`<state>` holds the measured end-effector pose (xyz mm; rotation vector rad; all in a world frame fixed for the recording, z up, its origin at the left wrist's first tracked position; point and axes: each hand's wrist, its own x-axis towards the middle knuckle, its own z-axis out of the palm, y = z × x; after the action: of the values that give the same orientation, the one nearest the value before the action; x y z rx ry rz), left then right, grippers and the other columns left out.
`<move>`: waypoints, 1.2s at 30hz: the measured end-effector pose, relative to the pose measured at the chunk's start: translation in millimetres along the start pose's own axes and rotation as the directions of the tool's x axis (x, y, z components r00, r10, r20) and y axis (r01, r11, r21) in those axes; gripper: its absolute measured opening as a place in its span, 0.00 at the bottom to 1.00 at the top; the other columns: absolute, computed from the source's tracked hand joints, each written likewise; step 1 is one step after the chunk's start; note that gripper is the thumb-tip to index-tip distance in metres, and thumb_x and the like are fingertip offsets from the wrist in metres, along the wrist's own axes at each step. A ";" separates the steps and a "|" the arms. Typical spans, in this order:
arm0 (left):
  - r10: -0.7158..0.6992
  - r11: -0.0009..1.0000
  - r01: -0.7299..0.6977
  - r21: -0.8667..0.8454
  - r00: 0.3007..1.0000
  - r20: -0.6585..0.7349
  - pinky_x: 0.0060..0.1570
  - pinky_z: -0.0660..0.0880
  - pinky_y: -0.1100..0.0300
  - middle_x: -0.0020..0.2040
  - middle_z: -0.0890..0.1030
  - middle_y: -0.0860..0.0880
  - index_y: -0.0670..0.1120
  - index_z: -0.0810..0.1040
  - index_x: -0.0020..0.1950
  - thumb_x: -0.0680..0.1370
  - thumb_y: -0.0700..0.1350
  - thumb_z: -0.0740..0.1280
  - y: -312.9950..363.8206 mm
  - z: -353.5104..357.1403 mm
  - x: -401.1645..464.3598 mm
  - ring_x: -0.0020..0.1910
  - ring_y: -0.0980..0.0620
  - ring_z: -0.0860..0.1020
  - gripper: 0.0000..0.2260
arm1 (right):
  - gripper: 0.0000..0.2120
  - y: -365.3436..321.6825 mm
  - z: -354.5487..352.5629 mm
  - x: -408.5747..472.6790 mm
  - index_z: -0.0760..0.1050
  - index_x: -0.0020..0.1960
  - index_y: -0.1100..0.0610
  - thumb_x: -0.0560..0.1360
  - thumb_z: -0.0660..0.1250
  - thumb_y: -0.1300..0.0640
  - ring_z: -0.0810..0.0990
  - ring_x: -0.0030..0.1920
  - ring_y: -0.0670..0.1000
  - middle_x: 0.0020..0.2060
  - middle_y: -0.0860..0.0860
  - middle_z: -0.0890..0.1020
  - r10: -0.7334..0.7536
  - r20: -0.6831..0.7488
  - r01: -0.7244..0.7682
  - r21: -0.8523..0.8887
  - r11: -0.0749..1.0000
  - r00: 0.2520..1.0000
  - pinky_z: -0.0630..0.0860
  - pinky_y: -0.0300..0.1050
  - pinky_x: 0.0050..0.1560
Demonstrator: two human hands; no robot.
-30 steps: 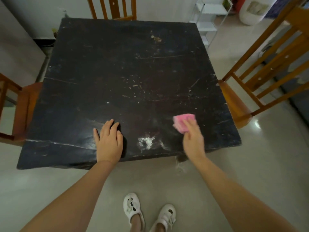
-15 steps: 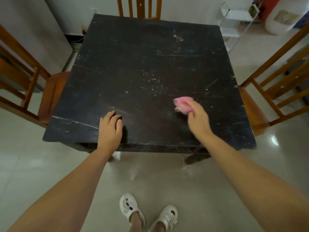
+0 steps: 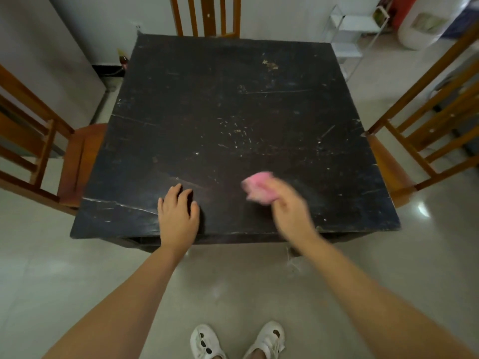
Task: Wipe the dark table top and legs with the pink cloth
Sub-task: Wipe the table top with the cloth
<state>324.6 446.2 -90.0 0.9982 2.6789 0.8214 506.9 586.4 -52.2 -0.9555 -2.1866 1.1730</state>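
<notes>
- Head view: my left hand (image 3: pixel 178 218) lies flat on the dark table (image 3: pixel 233 104) near its front edge, fingers fairly straight and relaxed, holding nothing.
- My right hand (image 3: pixel 290 208) grips the pink cloth (image 3: pixel 260 187), bunched up and sticking out past my fingers toward the left; hand and cloth are motion-blurred.
- Cloth is over the front-centre part of the table top, just right of my left hand, the two apart. Cannot tell if the cloth touches the surface because of the blur.
- Table top is square, black, heavily scratched, with pale flecks around the middle and a tan chipped spot (image 3: pixel 270 65) toward the far right.
- Long pale scratch (image 3: pixel 121 204) runs along the front-left part, ending near my left hand.
- Wooden chairs: one at the left side (image 3: pixel 44 151), one at the right (image 3: pixel 420 141), one at the far side (image 3: pixel 207 16).
- White wire rack (image 3: pixel 352 35) on the floor far right, a white container (image 3: pixel 425 24) beyond it.
- My white shoes (image 3: pixel 237 342) on the pale glossy floor (image 3: pixel 233 286) below the front edge.
</notes>
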 end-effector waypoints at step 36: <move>-0.240 0.970 0.225 -0.096 0.951 -0.197 0.72 0.47 0.46 0.66 0.71 0.45 0.43 0.72 0.63 0.77 0.48 0.48 -20.3 -20.1 6.1 0.68 0.48 0.66 0.22 | 0.24 -22.4 70.1 174.5 0.71 0.64 0.67 0.70 0.53 0.75 0.67 0.67 0.55 0.65 0.64 0.72 -0.156 0.399 0.232 -0.149 0.961 0.904 0.53 0.28 0.68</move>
<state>302.0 428.7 -84.2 0.5929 2.8423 1.0122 339.3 674.5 -55.1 -0.5920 -2.6786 1.1414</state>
